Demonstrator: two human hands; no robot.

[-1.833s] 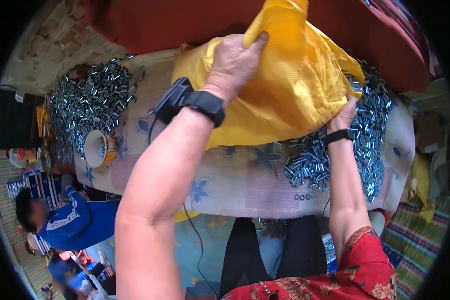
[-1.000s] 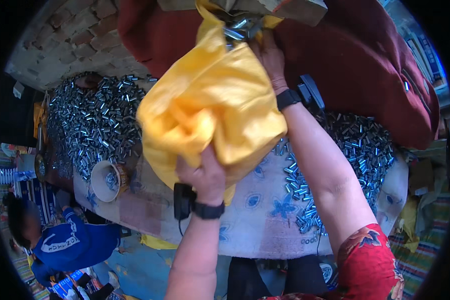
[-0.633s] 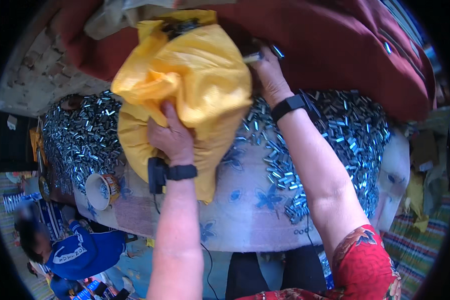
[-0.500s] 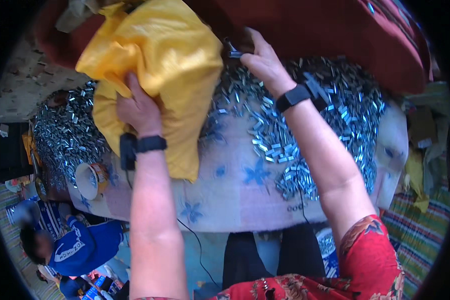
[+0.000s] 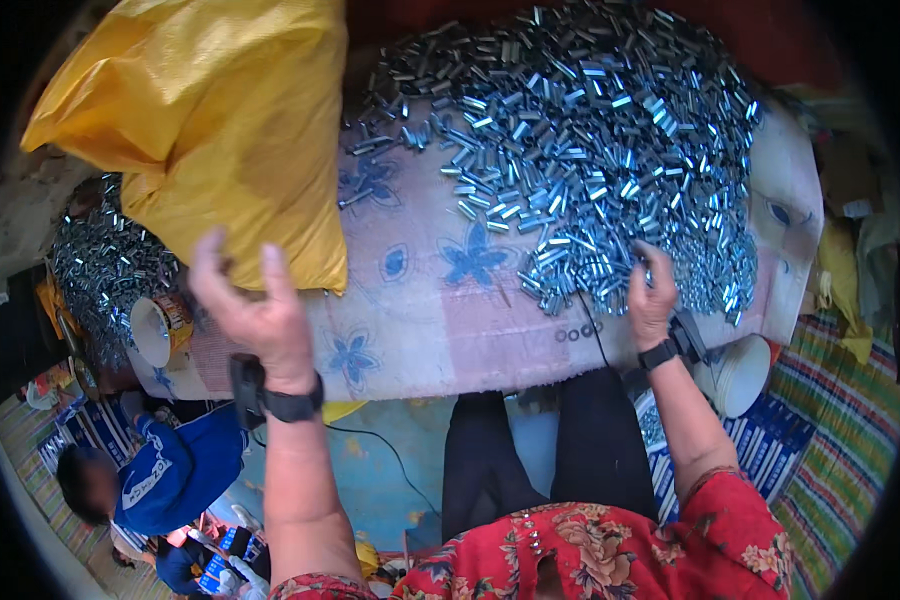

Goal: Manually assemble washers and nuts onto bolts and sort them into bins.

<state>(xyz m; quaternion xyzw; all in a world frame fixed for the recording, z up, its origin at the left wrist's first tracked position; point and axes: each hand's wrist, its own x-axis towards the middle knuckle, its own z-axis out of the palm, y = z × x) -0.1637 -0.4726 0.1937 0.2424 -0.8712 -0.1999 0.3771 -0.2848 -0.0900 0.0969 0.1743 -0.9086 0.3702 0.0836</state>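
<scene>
My left hand (image 5: 260, 325) is open, its fingers spread and slightly blurred, just below the lower edge of a yellow woven sack (image 5: 240, 130). I cannot tell whether the fingertips touch the sack. My right hand (image 5: 654, 300) has its fingers curled together at the near edge of a large heap of small shiny metal pieces (image 5: 610, 130). What those fingers hold, if anything, is too small to make out. The heap lies on a pale cloth (image 5: 420, 340) with blue flowers.
A second metal heap (image 5: 105, 260) lies at the left, beside a tipped paper tub (image 5: 152, 335). A white bucket (image 5: 742, 378) stands by the table's right front edge. A person in blue (image 5: 175, 475) is at the lower left. A thin black cable (image 5: 395, 455) hangs in front.
My left hand has let go of the sack and come nearer to me. My right hand has moved from the far side to the heap's near edge. The sack appears farther left.
</scene>
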